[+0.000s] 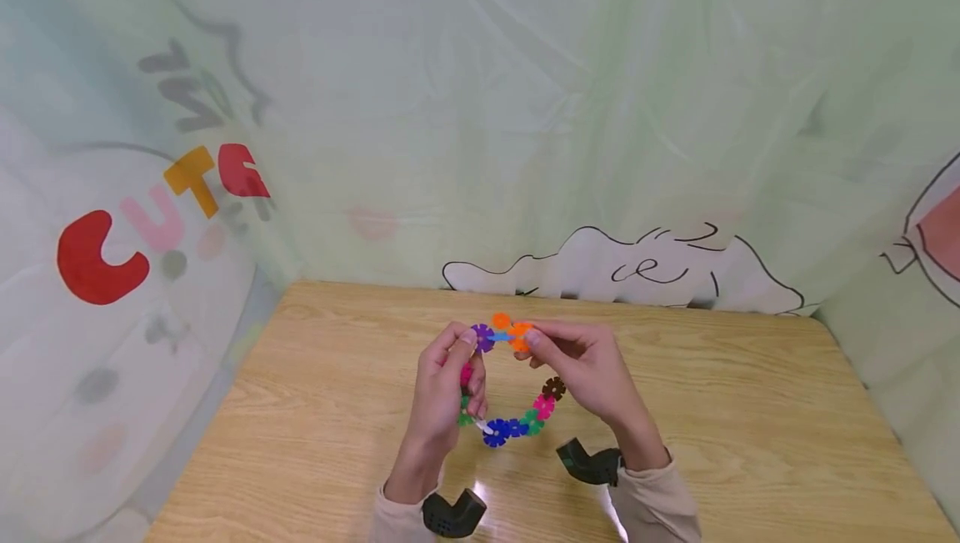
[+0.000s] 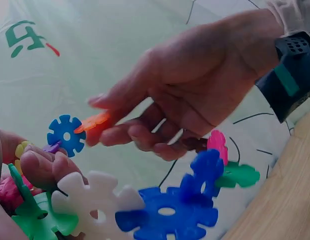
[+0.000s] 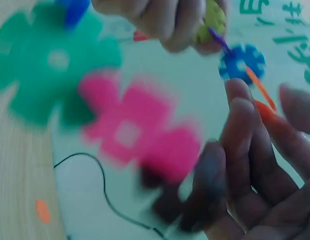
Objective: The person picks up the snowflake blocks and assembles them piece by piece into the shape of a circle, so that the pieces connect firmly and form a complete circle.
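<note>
A curved chain of notched, flower-shaped plastic discs hangs between both hands. My left hand [image 1: 438,384] pinches its upper left end, around a yellow disc [image 3: 211,22] and a purple disc [image 1: 482,338]. Joined to the purple one is a blue disc [image 2: 66,135]. With thumb and index finger, my right hand [image 1: 596,368] pinches an orange disc [image 3: 261,90] slotted into the blue one's edge. Below, the chain runs through green, white [image 2: 95,205] and dark blue discs to a pink disc [image 1: 544,406] and a brown disc [image 1: 553,388], close to the right hand's lower fingers.
A loose orange disc [image 1: 501,321] lies on the wooden table [image 1: 337,359] beyond the hands. Printed cloth [image 1: 525,109] stands behind the table and along its sides. Each wrist bears a black camera [image 1: 588,461].
</note>
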Motion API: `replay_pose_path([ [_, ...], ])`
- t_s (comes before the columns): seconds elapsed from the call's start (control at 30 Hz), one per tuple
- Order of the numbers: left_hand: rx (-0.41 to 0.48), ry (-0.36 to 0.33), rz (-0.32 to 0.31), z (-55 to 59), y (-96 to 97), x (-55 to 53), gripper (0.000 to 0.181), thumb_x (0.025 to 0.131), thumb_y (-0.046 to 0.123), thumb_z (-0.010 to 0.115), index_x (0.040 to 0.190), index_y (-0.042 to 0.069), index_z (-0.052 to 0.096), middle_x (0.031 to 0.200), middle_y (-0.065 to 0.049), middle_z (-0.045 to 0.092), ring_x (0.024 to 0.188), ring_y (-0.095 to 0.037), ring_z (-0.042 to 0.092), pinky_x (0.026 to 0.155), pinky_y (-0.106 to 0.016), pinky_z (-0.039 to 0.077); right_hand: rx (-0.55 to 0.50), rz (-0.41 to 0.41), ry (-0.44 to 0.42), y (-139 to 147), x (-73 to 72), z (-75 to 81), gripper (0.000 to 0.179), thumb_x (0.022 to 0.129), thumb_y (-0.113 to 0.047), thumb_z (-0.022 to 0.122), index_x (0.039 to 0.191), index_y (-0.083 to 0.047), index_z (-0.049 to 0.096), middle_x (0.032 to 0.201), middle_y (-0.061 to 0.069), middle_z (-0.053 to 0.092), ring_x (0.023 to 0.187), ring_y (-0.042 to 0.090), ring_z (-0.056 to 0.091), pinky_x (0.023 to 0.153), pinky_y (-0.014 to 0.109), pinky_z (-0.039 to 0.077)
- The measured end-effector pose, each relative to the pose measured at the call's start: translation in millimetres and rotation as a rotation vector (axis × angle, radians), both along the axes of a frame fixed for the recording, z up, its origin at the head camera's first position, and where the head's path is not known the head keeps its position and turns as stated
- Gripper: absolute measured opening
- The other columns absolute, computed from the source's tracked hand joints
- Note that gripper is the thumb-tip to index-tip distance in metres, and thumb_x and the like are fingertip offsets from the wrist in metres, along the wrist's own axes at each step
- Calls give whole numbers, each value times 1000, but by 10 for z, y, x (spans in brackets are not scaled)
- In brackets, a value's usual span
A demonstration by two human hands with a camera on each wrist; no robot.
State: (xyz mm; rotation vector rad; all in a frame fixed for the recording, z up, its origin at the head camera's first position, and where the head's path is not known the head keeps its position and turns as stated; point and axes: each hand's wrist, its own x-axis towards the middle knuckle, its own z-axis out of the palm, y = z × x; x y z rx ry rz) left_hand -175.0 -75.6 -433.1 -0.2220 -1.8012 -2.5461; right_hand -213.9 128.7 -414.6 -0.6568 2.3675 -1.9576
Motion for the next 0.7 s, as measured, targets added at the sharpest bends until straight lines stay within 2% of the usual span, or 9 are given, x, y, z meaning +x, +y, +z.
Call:
replay_pose_path([
  [0.1, 57, -12, -8, -22, -65, -23, 24, 114, 27, 44, 97, 10, 47, 59, 5, 43, 39, -8, 42, 39, -21, 46, 16, -2, -29, 59, -131, -91, 26, 109, -17, 60, 121, 1, 76, 108, 23, 78, 82, 19, 72, 82, 27, 64],
  [0.2, 115, -36, -3, -34, -116, -43, 22, 114, 26, 43, 96, 14, 47, 59, 6, 43, 40, -7, 42, 39, -21, 45, 71, -82, -101, 127, -285, -243, 34, 111, -28, 58, 127, -3, 74, 115, 21, 77, 87, 22, 72, 86, 30, 64],
  [0.27, 137, -50, 0, -39, -148, -57, 22, 114, 26, 42, 96, 15, 47, 59, 7, 44, 40, -6, 42, 39, -21, 45, 130, -135, -141, 150, -390, -383, 38, 110, -34, 58, 134, -7, 72, 115, 19, 78, 94, 25, 72, 88, 35, 64],
  [0.37, 153, -61, 0, -38, -183, -69, 22, 114, 28, 42, 96, 16, 46, 59, 7, 44, 41, -6, 42, 39, -21, 44, 258, -168, -156, 130, -534, -608, 43, 110, -40, 58, 140, -11, 69, 129, 15, 75, 110, 32, 69, 93, 44, 62],
  [0.47, 172, -66, -5, -33, -198, -75, 22, 114, 28, 42, 96, 15, 47, 59, 7, 44, 41, -6, 42, 39, -21, 43, 378, -98, -83, 54, -659, -824, 46, 111, -37, 55, 148, -10, 61, 148, 19, 63, 131, 43, 60, 106, 60, 55],
  [0.57, 196, -70, -10, -32, -199, -81, 22, 114, 27, 43, 95, 16, 48, 59, 7, 45, 41, -5, 42, 39, -21, 43, 490, 35, 44, -40, -761, -1002, 51, 112, -29, 52, 155, -1, 51, 163, 29, 42, 147, 55, 42, 119, 74, 35],
  [0.63, 205, -73, -14, -32, -194, -85, 22, 114, 27, 44, 95, 16, 49, 59, 7, 45, 41, -5, 42, 39, -20, 42, 545, 120, 79, -95, -801, -1090, 55, 112, -27, 51, 157, 3, 43, 170, 31, 26, 154, 59, 26, 123, 79, 21],
  [0.7, 208, -74, -21, -33, -187, -87, 22, 114, 27, 44, 95, 17, 49, 59, 7, 46, 41, -5, 42, 39, -20, 43, 607, 173, 92, -137, -826, -1155, 56, 112, -28, 49, 157, 6, 43, 173, 29, 17, 156, 59, 17, 124, 79, 13],
])
